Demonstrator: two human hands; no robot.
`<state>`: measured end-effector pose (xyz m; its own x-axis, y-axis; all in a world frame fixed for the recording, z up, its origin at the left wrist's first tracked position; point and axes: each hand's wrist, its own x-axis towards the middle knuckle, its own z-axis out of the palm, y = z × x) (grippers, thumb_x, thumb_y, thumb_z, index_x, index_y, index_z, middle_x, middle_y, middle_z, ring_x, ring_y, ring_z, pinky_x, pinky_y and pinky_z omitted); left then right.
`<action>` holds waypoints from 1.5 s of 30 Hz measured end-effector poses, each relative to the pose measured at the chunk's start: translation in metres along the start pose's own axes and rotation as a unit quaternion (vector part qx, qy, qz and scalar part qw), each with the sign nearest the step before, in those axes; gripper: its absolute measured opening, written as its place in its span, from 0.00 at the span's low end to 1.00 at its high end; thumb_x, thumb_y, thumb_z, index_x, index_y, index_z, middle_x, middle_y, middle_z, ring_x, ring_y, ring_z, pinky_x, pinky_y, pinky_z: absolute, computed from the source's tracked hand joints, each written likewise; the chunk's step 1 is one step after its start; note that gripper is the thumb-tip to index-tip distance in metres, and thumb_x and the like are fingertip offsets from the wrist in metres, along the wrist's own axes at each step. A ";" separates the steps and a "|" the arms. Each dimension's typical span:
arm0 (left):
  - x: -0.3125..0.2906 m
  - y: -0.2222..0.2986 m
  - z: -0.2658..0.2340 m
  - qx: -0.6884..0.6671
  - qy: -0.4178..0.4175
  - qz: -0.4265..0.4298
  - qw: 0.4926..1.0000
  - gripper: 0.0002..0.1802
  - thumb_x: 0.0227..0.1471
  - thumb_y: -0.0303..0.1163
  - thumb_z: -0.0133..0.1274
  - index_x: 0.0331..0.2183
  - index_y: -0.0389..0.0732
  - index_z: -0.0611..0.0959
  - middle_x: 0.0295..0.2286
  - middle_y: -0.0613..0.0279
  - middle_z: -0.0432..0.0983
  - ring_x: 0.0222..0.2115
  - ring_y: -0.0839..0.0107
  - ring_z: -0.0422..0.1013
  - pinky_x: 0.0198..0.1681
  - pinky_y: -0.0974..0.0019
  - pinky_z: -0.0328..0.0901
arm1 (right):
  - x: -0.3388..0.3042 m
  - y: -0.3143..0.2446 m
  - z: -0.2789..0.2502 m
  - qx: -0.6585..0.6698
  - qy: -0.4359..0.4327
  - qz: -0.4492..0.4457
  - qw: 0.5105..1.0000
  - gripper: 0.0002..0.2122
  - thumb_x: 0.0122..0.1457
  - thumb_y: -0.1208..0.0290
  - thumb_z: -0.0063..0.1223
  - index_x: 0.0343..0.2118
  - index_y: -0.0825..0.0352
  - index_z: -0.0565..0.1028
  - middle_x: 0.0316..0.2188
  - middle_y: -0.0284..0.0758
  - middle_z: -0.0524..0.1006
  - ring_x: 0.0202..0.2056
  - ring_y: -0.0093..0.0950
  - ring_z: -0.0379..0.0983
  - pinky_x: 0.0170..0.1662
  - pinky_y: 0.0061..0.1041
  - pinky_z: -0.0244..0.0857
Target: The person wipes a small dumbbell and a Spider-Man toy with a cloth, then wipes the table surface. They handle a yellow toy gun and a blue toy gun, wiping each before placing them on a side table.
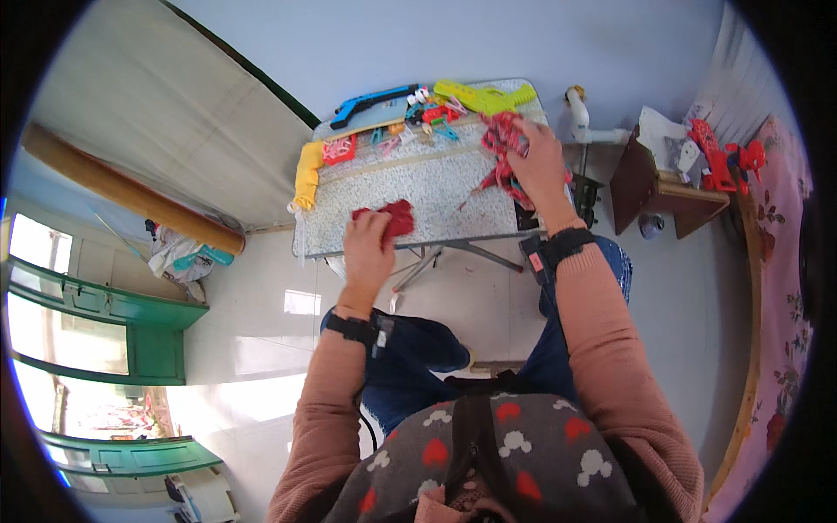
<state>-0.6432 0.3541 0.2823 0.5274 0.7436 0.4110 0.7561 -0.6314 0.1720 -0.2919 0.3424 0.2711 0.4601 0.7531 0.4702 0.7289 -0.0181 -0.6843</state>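
A small dark red cloth (398, 220) lies crumpled near the front edge of the speckled folding table (418, 187). My left hand (370, 247) has its fingers closed on the left side of this cloth. Toward the table's right side, a bunched red patterned cloth (500, 139) spreads loosely, one thin end trailing to the left. My right hand (539, 163) grips it from the right, its palm and some fingertips hidden. Dark straps with small devices sit on both my wrists.
Along the table's back lie a blue-and-black toy gun (373, 104), a yellow-green toy gun (490, 97) and several coloured clips (446, 131). A yellow cloth item (308, 176) hangs at the left edge. A brown wooden stand (667, 187) with red toys stands at right.
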 end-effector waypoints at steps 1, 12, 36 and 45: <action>0.003 -0.006 0.001 -0.013 0.004 -0.040 0.999 0.25 0.44 0.25 0.60 0.48 0.43 0.81 0.45 0.51 0.77 0.45 0.45 0.71 0.51 0.49 0.66 | 0.005 0.002 -0.003 0.039 0.034 0.000 0.999 0.25 0.53 0.67 0.66 0.56 0.60 0.76 0.55 0.44 0.75 0.56 0.48 0.70 0.59 0.41 0.67; 0.075 0.128 0.080 -0.168 -0.027 0.090 0.981 0.27 0.44 0.22 0.61 0.50 0.42 0.82 0.53 0.51 0.75 0.51 0.45 0.70 0.56 0.50 0.67 | 0.036 -0.003 -0.018 0.271 0.206 0.085 0.937 0.24 0.55 0.67 0.68 0.55 0.65 0.77 0.53 0.44 0.77 0.55 0.40 0.73 0.60 0.35 0.65; 0.004 -0.012 0.002 -0.011 -0.028 -0.042 0.999 0.21 0.45 0.21 0.60 0.45 0.39 0.82 0.50 0.51 0.76 0.50 0.46 0.71 0.56 0.51 0.67 | 0.036 0.004 -0.031 0.464 0.297 0.088 0.830 0.21 0.59 0.68 0.67 0.54 0.69 0.76 0.45 0.34 0.79 0.45 0.23 0.74 0.52 0.23 0.68; 0.020 0.029 0.028 -0.078 -0.028 0.032 0.996 0.27 0.45 0.22 0.61 0.51 0.42 0.81 0.54 0.50 0.75 0.54 0.46 0.70 0.59 0.52 0.67 | 0.018 -0.014 -0.013 0.207 0.139 -0.017 0.968 0.25 0.55 0.63 0.68 0.55 0.64 0.76 0.54 0.47 0.76 0.55 0.42 0.73 0.59 0.38 0.66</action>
<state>-0.6003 0.3567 0.2704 0.5968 0.7089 0.3760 0.6528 -0.7014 0.2863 -0.2871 0.3479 0.2966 0.6008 0.5408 0.5887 0.5069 0.3117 -0.8037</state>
